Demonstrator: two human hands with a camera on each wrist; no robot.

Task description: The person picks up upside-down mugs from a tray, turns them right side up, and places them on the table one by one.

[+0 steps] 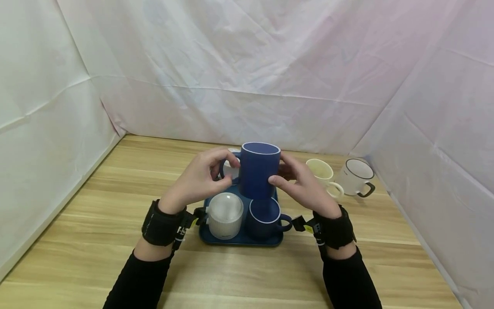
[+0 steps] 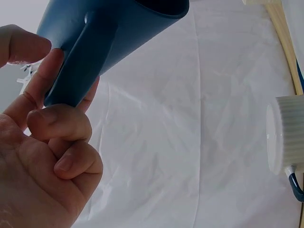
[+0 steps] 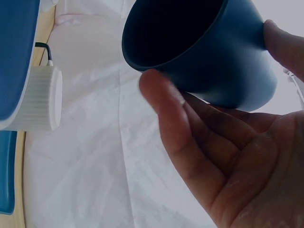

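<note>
Two mugs (image 1: 247,216) stand on the tray (image 1: 239,240); two more (image 1: 341,178) sit right.

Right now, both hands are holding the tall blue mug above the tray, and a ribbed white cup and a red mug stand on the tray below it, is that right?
Not quite: the mug on the tray beside the ribbed white cup is dark blue, not red, as the head view shows. Left hand and right hand do hold the tall blue mug.
</note>
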